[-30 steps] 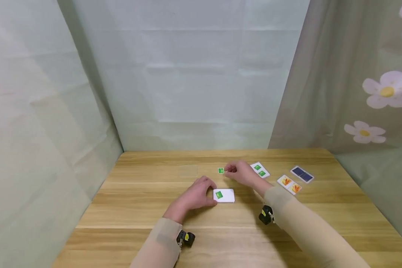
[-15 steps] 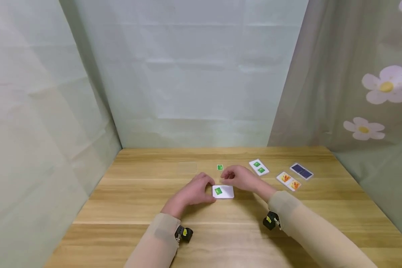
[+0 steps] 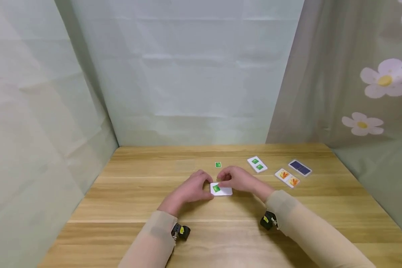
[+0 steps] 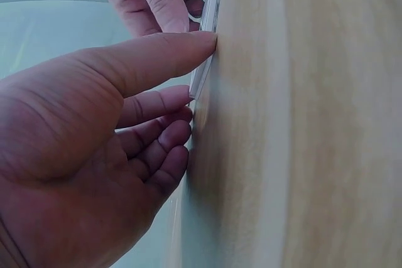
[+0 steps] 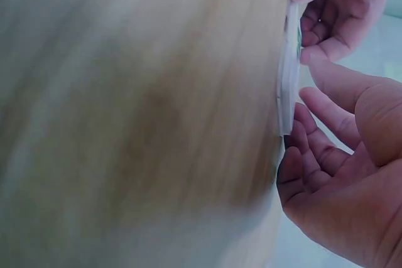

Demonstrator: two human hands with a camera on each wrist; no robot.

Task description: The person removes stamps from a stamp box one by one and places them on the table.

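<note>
A white rectangular card with a clear edge lies flat between the hands. On its left part sits a small green picture tile, turned slightly askew. My left hand holds the card's left end between thumb and index finger. My right hand is over the card's right far side, thumb tip by the green tile and fingers loosely bent. In the right wrist view, the right thumb reaches onto the top face of the card. Whether it pinches the tile cannot be seen.
Another green tile lies beyond the hands. To the right are a card with two green pictures, one with two orange pictures and a dark blue card. A faint clear rectangle lies back left.
My right hand has come from beside the far green tile back to the white card, its thumb now at the tile there. The left hand keeps its hold on the card.
</note>
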